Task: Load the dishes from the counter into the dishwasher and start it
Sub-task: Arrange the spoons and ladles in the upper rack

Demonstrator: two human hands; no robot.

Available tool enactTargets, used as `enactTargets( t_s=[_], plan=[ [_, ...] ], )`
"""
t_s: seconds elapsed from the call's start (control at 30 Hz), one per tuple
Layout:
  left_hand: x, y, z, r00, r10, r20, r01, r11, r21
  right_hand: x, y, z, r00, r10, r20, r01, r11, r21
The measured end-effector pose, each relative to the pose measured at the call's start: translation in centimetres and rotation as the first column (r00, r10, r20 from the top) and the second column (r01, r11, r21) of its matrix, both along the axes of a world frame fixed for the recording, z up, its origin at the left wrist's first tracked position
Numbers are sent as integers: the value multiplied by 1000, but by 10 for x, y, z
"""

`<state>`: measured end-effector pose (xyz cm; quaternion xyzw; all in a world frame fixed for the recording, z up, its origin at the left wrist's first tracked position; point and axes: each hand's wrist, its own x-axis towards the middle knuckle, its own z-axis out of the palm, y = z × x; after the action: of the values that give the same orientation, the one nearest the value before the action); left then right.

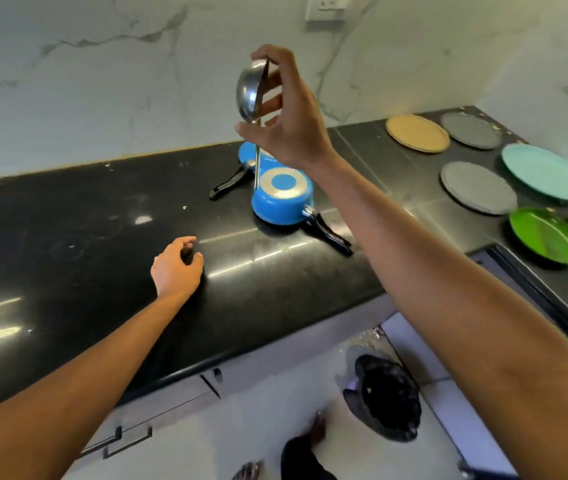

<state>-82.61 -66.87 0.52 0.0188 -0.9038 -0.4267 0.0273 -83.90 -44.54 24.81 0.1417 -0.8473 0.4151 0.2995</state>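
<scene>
Right hand [289, 123] raised above the counter [85, 237], fingers curled round the bowl of a steel ladle [249, 86], thumb at its neck; the handle hangs straight down. Left hand [175, 268] low over the counter, fingers loosely curled; the dark patch under them is probably shadow, nothing held. Near blue pan [282, 199] sits upside down below the ladle. The far blue pan [249, 155] is partly hidden by the right hand. Tan plate [417, 133], two grey plates [478, 187] and teal plate [545, 171] lie to the right. Green plates [545, 235] are cut off by the frame edge.
</scene>
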Motion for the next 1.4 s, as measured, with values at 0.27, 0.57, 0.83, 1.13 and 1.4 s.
enactTargets(
  t_s=[0.27,0.57,0.83,1.13,1.4],
  plan=[
    [93,75,15,909,-403,-107,416,892,178,143,75,-16,958,-266,104,274,959,-69],
    [240,177,-18,647,-762,-20,757,638,143,350,161,-71,825,-516,231,538,842,-43],
    [417,256,-42,459,-879,129,882,468,56,612,219,-146,570,-706,419,778,628,0],
    [644,351,-42,50,-986,157,997,58,45,891,230,-222,82,-824,561,987,144,66],
    [765,456,-40,-357,-920,163,933,-358,26,1029,236,-259,-401,-700,591,894,-438,89]
  ],
)
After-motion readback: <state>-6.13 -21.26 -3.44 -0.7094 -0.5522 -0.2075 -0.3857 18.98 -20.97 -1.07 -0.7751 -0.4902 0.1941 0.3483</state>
